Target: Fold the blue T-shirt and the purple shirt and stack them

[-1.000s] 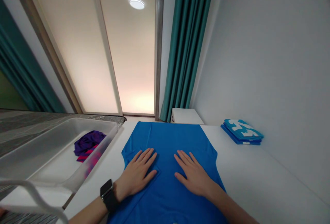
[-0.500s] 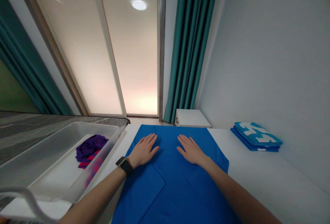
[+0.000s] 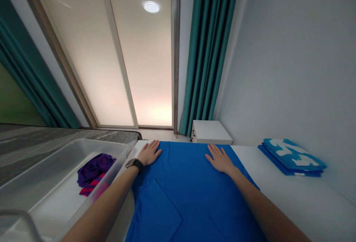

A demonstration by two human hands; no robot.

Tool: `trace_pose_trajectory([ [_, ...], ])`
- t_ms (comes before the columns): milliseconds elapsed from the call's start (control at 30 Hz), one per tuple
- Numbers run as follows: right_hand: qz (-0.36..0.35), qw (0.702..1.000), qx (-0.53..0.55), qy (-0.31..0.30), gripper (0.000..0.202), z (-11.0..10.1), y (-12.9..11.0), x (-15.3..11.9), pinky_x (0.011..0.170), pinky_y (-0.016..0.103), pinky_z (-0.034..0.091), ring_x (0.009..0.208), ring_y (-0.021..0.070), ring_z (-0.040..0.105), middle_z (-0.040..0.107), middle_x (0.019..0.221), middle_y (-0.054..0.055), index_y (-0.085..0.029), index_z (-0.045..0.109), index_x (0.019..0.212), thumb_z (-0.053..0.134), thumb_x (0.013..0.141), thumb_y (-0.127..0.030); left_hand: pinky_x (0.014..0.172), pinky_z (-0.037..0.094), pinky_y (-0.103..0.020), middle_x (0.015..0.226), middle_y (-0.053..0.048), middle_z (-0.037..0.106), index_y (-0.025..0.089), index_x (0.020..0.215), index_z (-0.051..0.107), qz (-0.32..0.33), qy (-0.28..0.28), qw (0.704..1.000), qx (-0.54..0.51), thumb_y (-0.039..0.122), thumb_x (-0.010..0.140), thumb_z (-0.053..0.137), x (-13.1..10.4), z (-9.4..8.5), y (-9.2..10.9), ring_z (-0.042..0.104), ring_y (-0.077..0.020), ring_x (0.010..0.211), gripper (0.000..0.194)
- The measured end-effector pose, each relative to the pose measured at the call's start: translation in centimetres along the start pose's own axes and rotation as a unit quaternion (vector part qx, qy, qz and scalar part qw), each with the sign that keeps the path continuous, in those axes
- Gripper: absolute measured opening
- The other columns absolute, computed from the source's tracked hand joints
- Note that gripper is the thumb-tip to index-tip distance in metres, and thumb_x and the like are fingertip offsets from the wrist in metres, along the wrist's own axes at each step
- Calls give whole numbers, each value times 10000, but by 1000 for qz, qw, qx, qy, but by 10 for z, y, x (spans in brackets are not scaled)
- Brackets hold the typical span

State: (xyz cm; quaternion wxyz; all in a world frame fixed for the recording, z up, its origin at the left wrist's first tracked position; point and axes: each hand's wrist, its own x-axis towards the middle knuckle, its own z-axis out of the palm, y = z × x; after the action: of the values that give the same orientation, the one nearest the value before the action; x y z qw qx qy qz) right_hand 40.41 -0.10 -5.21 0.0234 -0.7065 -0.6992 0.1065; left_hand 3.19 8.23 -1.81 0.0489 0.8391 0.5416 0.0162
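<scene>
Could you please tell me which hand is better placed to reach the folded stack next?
Probably the right hand: on the blue garment, it lies nearer the folded stack than the left hand does.

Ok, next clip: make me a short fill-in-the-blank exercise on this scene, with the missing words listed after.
1. The right hand lies flat on a spread ____ cloth.
2. The ____ arm wears a black watch.
3. In the plastic tub, a red patterned piece lies against a ____ one.
4. The folded stack rests to the ____ of both hands.

Missing words: blue; left; purple; right.
</scene>
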Motion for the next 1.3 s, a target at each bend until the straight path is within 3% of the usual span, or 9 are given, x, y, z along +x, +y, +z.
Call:
trace_pose_trajectory([
  [367,28,999,-12,15,770,10,12,-2,1189,459,11,1482,217,59,127,1608,77,-103,159,1539,119,944,-590,1173,147,-473,1576,-85,279,181,1487,327,-83,17,996,6,470,976,243,-6,2,-2,203,-232,1467,593],
  [633,25,1000,-6,14,697,8,10,-5,1178,504,30,1481,229,65,130,1612,59,-196,199,1539,137,960,-580,1148,201,-497,1547,-75,353,198,1451,415,-71,34,997,-14,491,934,340,-4,-3,-7,287,-282,1431,599],
  [800,23,1000,-1,21,656,4,16,-2,1181,485,57,1476,228,112,189,1601,74,-194,245,1528,173,972,-534,1157,189,-458,1555,-57,340,197,1450,423,-61,26,998,-18,503,931,324,3,-1,-17,285,-255,1433,611],
  [1067,123,991,-18,40,658,4,51,-7,1175,489,95,1475,233,117,165,1603,103,-154,221,1531,207,979,-512,1162,164,-466,1560,-55,319,210,1480,379,-40,26,999,3,507,941,308,6,5,-20,262,-251,1445,620],
  [1300,122,991,-31,44,658,5,49,-15,1176,484,92,1476,222,107,157,1603,97,-155,213,1532,189,982,-516,1178,139,-456,1585,-46,240,190,1520,276,-56,0,998,22,477,970,254,4,7,-14,204,-224,1467,621],
])
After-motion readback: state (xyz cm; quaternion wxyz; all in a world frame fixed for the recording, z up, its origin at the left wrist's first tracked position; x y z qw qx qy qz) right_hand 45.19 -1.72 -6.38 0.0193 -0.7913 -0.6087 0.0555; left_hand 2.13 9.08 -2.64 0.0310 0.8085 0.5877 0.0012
